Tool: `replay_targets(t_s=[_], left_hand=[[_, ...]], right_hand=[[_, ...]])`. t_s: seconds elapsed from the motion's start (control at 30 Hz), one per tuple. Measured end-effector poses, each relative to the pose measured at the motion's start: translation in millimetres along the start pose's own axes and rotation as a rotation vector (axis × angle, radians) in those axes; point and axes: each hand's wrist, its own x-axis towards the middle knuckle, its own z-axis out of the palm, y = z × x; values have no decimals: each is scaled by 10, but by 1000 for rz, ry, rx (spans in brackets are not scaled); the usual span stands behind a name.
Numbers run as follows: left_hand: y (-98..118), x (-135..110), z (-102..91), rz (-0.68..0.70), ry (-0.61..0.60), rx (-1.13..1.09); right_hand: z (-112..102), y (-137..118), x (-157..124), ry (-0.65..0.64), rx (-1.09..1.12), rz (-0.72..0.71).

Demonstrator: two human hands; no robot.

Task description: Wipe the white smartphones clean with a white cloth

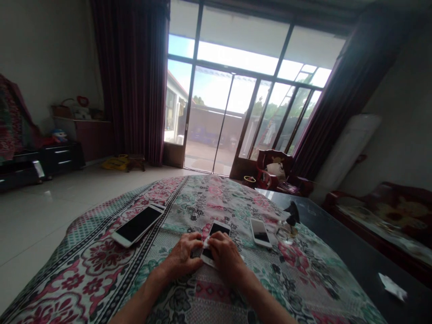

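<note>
A white phone with a dark screen (pixel 216 234) lies on the floral cloth (pixel 101 265) in front of me. My left hand (pixel 184 256) and my right hand (pixel 224 254) both rest on its near end, fingers curled and pinching a small pale piece between them that I cannot make out. A larger white phone (pixel 137 224) lies to the left, apart from my hands. A third white phone (pixel 260 232) lies to the right.
A small glass item with a dark top (pixel 288 225) stands beside the right phone. A dark glossy table (pixel 354 256) runs along the right with a white scrap (pixel 391 285) on it. Chairs, a sofa, curtains and glass doors stand beyond.
</note>
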Motion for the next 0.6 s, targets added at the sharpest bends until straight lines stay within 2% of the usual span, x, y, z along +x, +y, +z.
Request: replay_targets(t_s=[0.37, 0.47, 0.6], left_hand=[[63, 26, -32, -16, -25, 24], [86, 27, -46, -14, -15, 19], [89, 30, -47, -12, -5, 3]], right_hand=[[4, 406, 619, 39, -189, 227], [29, 401, 650, 62, -199, 262], [43, 303, 529, 59, -196, 236]])
